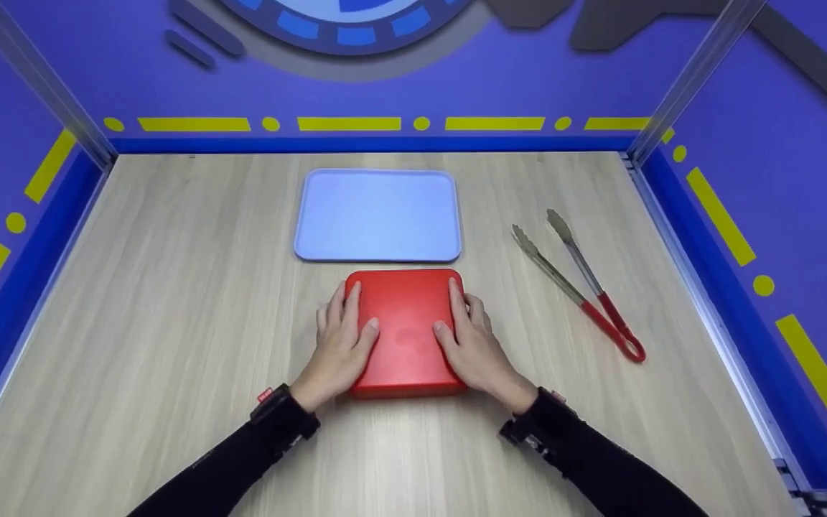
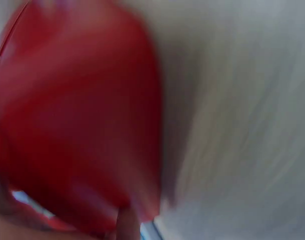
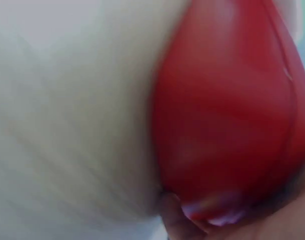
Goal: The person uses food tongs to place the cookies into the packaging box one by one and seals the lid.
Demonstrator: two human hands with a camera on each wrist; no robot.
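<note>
A red rectangular box (image 1: 408,352) with rounded corners sits on the wooden table, directly in front of a pale blue tray (image 1: 377,215). My left hand (image 1: 338,348) holds its left side, thumb on the top face and fingers along the edge. On the opposite side my right hand (image 1: 477,348) grips it in much the same way. Both wrist views are blurred; they show the box's side wall (image 2: 77,105) close up, and a seam line runs near its upper edge (image 3: 287,90). What is inside the box is hidden.
Metal tongs with red handles (image 1: 611,327) lie spread on the table to the right. Blue panels (image 1: 421,86) with yellow marks wall in the back and both sides. Metal posts (image 1: 701,79) stand at the rear corners.
</note>
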